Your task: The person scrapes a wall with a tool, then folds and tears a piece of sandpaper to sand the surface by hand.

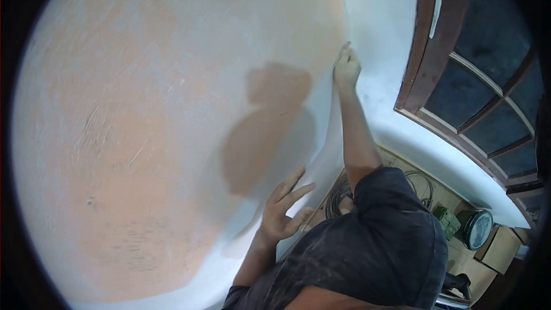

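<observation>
A large wall (143, 103) with patchy orange and white covering fills the left and middle of the view. My right hand (347, 72) is raised, its fingers closed together right at the wall's right edge by the corner. What it holds, if anything, is hidden in the fingers. From below that hand a smooth white band (330, 143), like a loose sheet, runs down and left along the wall's edge. My left hand (281, 209) is lower, fingers spread and no object in them, over this band. Pale dust coats both hands.
On the right, a brown wooden window frame (425, 40) with dark panes borders the white side wall (379, 40). Below on the floor are coiled cables (422, 186), a green box-shaped thing (447, 222), a dark bucket (477, 229) and a cardboard box (499, 250).
</observation>
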`<state>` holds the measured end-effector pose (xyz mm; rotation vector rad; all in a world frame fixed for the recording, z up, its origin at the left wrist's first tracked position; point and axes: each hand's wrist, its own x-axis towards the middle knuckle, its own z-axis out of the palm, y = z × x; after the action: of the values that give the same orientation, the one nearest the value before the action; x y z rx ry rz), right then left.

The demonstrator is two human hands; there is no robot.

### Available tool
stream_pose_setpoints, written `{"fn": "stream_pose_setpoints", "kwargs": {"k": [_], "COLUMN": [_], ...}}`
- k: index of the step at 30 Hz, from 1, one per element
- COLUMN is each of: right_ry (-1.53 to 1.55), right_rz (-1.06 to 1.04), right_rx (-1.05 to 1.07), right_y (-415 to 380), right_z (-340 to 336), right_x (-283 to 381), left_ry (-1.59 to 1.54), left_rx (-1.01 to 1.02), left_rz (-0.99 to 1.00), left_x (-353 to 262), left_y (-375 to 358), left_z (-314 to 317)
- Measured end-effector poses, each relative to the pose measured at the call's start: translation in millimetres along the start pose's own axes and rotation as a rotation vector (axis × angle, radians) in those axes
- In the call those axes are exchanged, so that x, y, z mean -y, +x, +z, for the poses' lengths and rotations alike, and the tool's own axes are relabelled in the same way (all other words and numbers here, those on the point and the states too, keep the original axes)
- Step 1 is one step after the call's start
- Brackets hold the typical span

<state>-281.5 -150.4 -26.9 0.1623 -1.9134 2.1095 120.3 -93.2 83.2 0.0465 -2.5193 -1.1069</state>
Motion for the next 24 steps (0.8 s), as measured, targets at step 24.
{"fn": "stream_pose_setpoints", "kwargs": {"k": [24], "right_ry": [0.078], "right_rz": [-0.243], "right_rx": [0.353], "right_y": [-196], "right_z": [-40], "right_x": [75], "left_ry": [-0.184], "left_rx": [-0.168], "left_rz": [-0.084], "left_x": [3], "left_y": [-116], "left_z": [-44]}}
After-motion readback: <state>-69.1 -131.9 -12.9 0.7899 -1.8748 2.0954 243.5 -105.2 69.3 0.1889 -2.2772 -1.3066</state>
